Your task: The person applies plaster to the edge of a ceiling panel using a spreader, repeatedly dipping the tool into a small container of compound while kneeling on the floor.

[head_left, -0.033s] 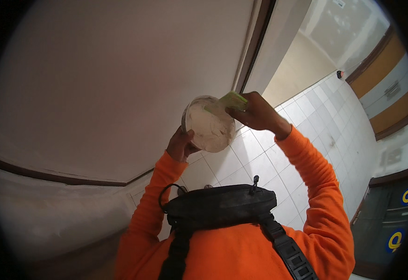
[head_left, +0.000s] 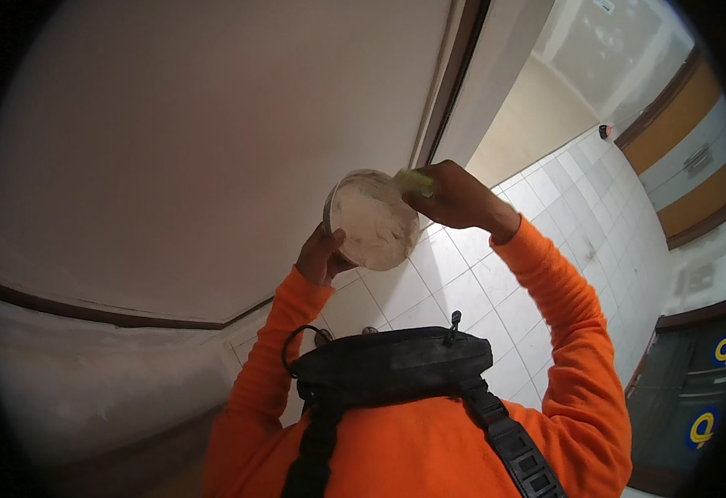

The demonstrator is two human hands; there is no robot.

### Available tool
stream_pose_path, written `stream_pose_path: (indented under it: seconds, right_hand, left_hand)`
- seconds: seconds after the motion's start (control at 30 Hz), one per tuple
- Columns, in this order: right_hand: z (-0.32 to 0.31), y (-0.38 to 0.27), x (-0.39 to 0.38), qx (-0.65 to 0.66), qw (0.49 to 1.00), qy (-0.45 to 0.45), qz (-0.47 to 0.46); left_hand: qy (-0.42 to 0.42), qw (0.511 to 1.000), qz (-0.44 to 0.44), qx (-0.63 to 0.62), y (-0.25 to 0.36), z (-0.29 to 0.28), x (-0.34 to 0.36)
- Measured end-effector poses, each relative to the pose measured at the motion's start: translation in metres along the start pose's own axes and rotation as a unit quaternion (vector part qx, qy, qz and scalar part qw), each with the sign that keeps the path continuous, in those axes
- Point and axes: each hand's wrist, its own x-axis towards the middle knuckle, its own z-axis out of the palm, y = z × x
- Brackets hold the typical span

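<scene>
A round tub (head_left: 331,217) with pale, putty-like paste (head_left: 371,224) inside is held up in front of my chest. My left hand (head_left: 323,256) grips its lower left side, the thumb over the rim and the fingers underneath. At the tub's upper right edge, my right hand (head_left: 454,196) is closed on a light green putty spreader (head_left: 414,183). The spreader's lower end is over or in the paste. It is blurred, so contact is hard to make out.
A large pale wall panel (head_left: 214,149) with a dark edge strip (head_left: 460,75) stands to the left and ahead. White floor tiles (head_left: 487,290) stretch below and right. Orange-and-white cabinets (head_left: 691,153) line the far right. A black pouch (head_left: 396,365) hangs across my chest.
The green spreader has turned in my right hand, so less of its face shows now. My right hand has shifted slightly. The tub and my left hand look nearly still.
</scene>
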Motion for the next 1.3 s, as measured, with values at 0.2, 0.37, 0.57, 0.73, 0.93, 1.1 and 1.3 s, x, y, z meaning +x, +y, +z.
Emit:
stream_pose_path:
  seconds: [0.2,0.37,0.57,0.73,0.93,1.1,1.3]
  right_hand:
    - [0.028,0.022,0.003,-0.113,0.959,-0.257,-0.023]
    - [0.040,0.032,0.014,0.016,0.943,-0.325,0.073]
    - [0.057,0.058,-0.007,0.392,0.821,-0.268,0.318]
    - [0.080,0.101,-0.045,0.669,0.649,-0.043,0.360]
    - [-0.036,0.039,0.006,0.683,0.683,0.234,0.109]
    - [-0.144,0.010,0.070,0.186,0.838,0.507,-0.077]
    - [-0.194,-0.026,0.157,-0.096,0.789,0.569,-0.214]
  left_hand:
    - [0.027,0.999,-0.043,-0.006,-0.018,-0.010,0.009]
    - [0.021,0.995,-0.084,-0.053,-0.023,0.003,0.010]
    - [0.084,0.992,-0.082,-0.037,-0.043,0.003,0.010]
    - [0.191,0.974,-0.121,-0.010,-0.050,-0.003,0.027]
    - [0.084,0.982,-0.106,-0.129,-0.073,-0.063,0.020]
    - [0.123,0.976,-0.103,-0.144,-0.086,-0.074,-0.002]
    - [0.186,0.960,-0.169,-0.123,-0.082,-0.058,-0.016]
